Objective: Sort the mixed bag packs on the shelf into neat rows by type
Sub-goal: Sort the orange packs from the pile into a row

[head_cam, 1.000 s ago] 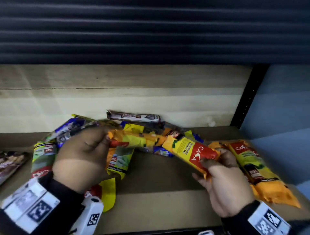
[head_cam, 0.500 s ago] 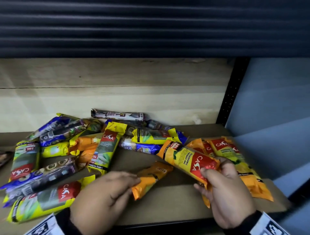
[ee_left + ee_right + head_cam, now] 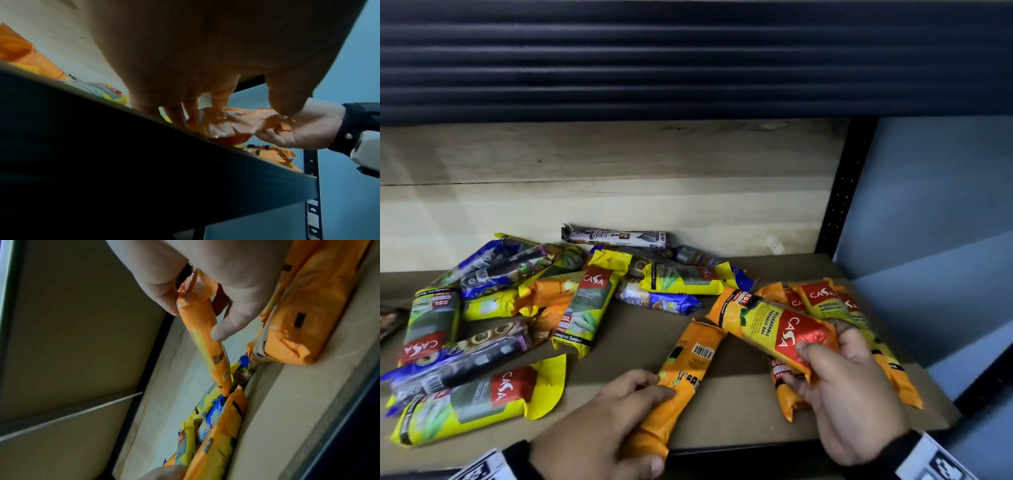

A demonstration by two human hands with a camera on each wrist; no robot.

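My left hand (image 3: 640,421) grips an orange pack (image 3: 688,363) by its near end; the pack lies barcode side up at the shelf's front edge. My right hand (image 3: 801,363) pinches the end of an orange and yellow Casa pack (image 3: 767,322), held tilted just above the shelf, its far end next to the other pack's tip. In the right wrist view thumb and fingers (image 3: 222,331) clamp this Casa pack (image 3: 201,324). A group of orange Casa packs (image 3: 822,298) lies side by side at the right end. The mixed pile (image 3: 592,291) of yellow, blue and dark packs spreads over the left half.
The wooden shelf board (image 3: 722,428) has a dark front edge (image 3: 144,162). A black upright post (image 3: 842,192) bounds the shelf on the right, with a blue wall beyond. A wooden back panel (image 3: 585,205) stands behind the pile, and a dark pack (image 3: 616,236) leans against it.
My left hand pulled the orange pack out of the pile toward the front edge and then rightward. My right hand kept hold of its Casa pack, nearly still.
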